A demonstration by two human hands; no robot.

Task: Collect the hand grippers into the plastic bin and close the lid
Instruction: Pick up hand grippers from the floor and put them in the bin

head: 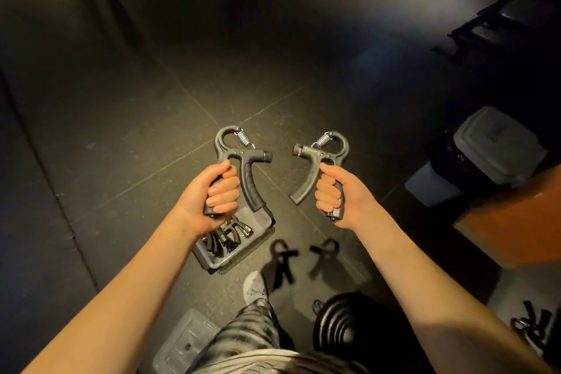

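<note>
Head view: left hand [220,193], right hand [332,191] each grip hand gripper [243,158].

The tiled floor [121,130] bears a plastic bin [207,256] at six o'clock, a lid [182,340] at seven, a ribbed disc [340,331] at five.

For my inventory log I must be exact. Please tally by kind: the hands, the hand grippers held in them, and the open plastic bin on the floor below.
Hands: 2, left hand and right hand
Hand grippers held: 2, left gripper and right gripper
Open plastic bin: 1
Total: 5
More grippers lie in the bin, too dark to count.
</note>
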